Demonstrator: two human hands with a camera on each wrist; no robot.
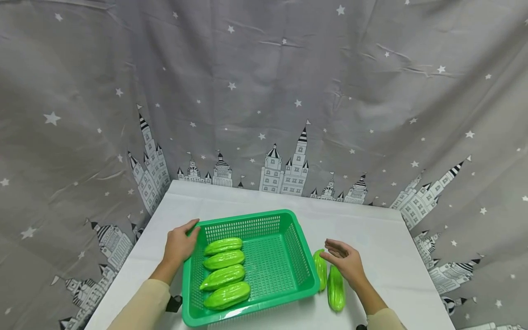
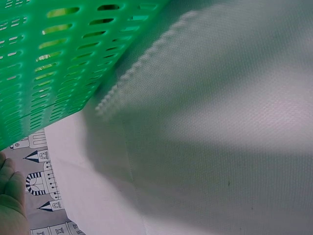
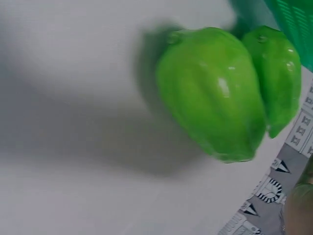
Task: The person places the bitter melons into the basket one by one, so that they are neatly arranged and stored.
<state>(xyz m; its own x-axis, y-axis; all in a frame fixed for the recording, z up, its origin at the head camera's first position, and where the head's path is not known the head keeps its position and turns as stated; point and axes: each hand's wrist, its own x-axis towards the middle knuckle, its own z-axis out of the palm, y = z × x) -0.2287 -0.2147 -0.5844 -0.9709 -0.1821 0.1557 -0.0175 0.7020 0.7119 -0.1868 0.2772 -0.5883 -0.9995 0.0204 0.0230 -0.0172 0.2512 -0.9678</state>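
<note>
My left hand (image 1: 180, 243) grips the rim at the far left corner of a green plastic basket (image 1: 305, 245). Along the basket's left side, several glossy light-green toy cucumbers (image 1: 224, 275) lie in a column. Outside its right wall, two more rest on the white surface: one cucumber (image 1: 320, 270) close against the basket, another cucumber (image 1: 336, 288) just to the right. Over their far ends hovers my right hand (image 1: 346, 263), fingers loosely bent and holding nothing. Both cucumbers also show in the right wrist view, the larger-looking one (image 3: 210, 93) in front.
A white cloth (image 1: 371, 238) covers the table under the basket. Behind it and at both sides hangs a grey curtain (image 1: 264, 91) printed with stars and castles. Inside the basket, the right part of the perforated floor (image 1: 270, 266) shows bare.
</note>
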